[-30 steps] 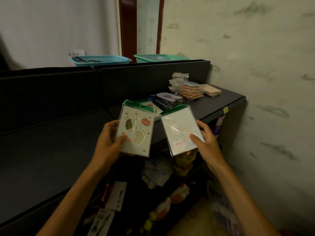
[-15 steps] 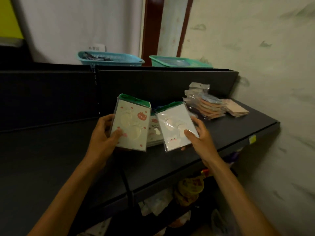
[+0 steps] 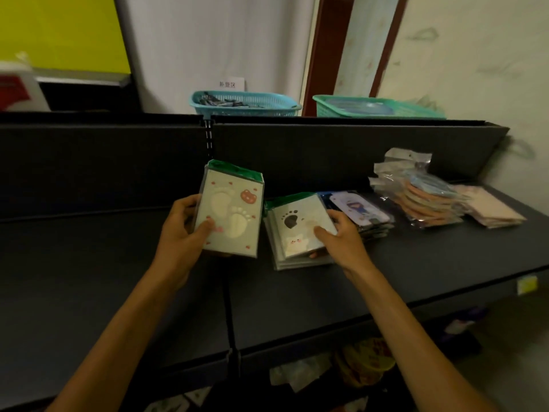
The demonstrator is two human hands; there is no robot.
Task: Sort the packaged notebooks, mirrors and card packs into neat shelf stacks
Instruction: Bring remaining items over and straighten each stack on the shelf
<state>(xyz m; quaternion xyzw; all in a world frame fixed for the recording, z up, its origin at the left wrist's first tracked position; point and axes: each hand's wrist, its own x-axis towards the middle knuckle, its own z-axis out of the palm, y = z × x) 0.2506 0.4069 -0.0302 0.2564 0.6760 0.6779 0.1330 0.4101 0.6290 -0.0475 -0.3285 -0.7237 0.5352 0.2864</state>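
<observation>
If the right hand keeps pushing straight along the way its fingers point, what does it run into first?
The right hand points up-left across the white pack with the black paw print that it grips on the stack. Beyond that lies bare shelf, then probably the dark back panel; depth is unclear.

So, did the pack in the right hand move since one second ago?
Yes. The right hand has brought its paw-print pack forward and down onto the stack on the shelf; earlier it was held off the shelf's front edge.

Both arms reaching forward, left hand (image 3: 178, 233) gripping with thumb in front, right hand (image 3: 341, 236) pinching lower down.
</observation>
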